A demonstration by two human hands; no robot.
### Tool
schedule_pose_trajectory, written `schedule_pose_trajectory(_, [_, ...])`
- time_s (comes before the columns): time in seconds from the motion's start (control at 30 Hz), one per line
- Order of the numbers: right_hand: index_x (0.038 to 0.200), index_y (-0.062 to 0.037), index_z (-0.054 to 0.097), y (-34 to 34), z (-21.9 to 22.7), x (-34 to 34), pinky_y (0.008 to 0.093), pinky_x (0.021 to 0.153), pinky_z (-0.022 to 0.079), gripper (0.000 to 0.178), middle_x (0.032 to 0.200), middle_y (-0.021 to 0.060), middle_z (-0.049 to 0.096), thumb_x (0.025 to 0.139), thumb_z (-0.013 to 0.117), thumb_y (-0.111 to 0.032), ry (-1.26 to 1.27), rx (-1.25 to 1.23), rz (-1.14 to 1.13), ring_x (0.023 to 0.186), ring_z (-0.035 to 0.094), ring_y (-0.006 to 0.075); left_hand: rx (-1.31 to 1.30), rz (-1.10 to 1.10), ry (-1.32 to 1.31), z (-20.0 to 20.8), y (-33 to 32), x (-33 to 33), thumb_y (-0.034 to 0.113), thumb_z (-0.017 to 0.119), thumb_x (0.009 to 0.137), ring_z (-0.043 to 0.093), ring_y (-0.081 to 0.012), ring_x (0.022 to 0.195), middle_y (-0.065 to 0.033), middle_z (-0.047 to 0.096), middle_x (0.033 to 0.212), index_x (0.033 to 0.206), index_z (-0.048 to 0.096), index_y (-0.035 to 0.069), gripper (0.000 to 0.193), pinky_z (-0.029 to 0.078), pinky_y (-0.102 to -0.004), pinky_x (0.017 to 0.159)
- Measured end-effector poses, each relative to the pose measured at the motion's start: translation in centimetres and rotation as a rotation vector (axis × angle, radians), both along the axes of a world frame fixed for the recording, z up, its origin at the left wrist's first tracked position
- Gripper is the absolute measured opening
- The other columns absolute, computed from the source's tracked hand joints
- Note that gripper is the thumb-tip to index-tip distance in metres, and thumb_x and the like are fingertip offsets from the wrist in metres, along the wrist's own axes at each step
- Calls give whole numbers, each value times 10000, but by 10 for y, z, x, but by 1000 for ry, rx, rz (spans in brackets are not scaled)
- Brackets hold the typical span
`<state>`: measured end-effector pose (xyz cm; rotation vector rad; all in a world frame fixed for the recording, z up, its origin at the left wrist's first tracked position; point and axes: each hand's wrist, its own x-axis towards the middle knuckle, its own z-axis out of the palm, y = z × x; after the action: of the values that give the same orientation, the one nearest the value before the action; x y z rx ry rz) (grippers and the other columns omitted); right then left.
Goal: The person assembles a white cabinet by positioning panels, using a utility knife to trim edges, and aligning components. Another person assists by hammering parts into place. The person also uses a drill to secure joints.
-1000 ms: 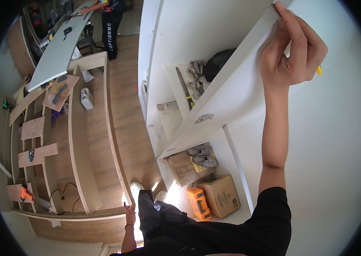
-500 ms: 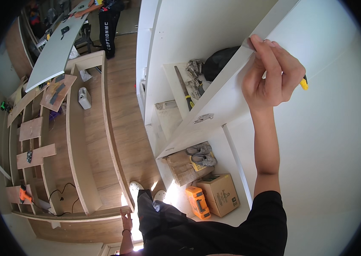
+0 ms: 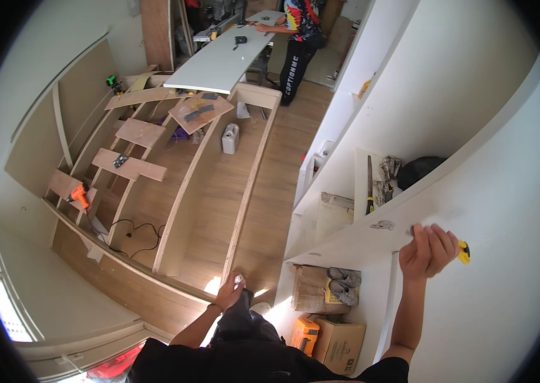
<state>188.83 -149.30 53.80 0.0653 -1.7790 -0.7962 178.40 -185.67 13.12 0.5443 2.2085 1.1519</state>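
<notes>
My right hand (image 3: 433,252) is closed around a yellow-and-black handled tool (image 3: 464,253), held in front of the white cabinet panel (image 3: 493,191). The handle's end sticks out beside my fingers; the rest is mostly hidden, so its exact kind does not show. Left of that hand, a metal hinge (image 3: 383,225) sits on the panel. My left hand (image 3: 228,295) is low in front of my legs, near the corner of the wooden frame (image 3: 187,210). Its fingers are curled by a small whitish thing (image 3: 239,279) that I cannot make out.
A long-handled tool (image 3: 369,185) and a black bag (image 3: 420,172) lie inside the cabinet. Below are shoes (image 3: 344,287), an orange case (image 3: 306,336) and a cardboard box (image 3: 340,345). An orange power tool (image 3: 80,195) rests on the frame. A co-worker (image 3: 300,45) stands at a long board (image 3: 225,64).
My right hand has come off the cabinet panel's upper edge and moved down with the tool. My left hand has risen and moved right. The view has swung left.
</notes>
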Motion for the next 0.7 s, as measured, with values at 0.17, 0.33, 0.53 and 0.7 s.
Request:
schedule_pose_trajectory(0.17, [1135,-34,446,-76,-44,30,357,678,558,168,919,108,569,971,448,3,207,-673,482,734,616,210,848,-172,504,233,203,-47,82,580,988,632,-280,965,-156,616,1061,1121,626,-3,165,508,-347,803])
schedule_pose_trajectory(0.33, [1145,18,467,-135,-166,62,364,646,514,220,884,178,636,1002,552,-126,-6,-1795,90,713,642,263,1144,-340,416,436,299,-40,287,555,1019,581,-231,1016,-165,539,1152,1398,368,17,502,504,-352,876])
schedule_pose_trajectory(0.53, [1133,32,515,-183,-356,163,505,804,513,425,1013,284,664,896,637,-300,-751,-1974,-575,966,650,461,1002,-460,350,484,337,-33,363,465,1059,380,-178,621,-87,399,672,1153,391,9,374,387,-351,587])
schedule_pose_trajectory(0.7, [1158,51,532,-196,-439,220,495,787,550,410,1007,292,682,916,606,-271,-1445,-1838,-558,942,691,396,1155,-492,336,457,356,-42,305,419,1079,337,-179,607,-88,360,656,1064,390,13,294,378,-346,577])
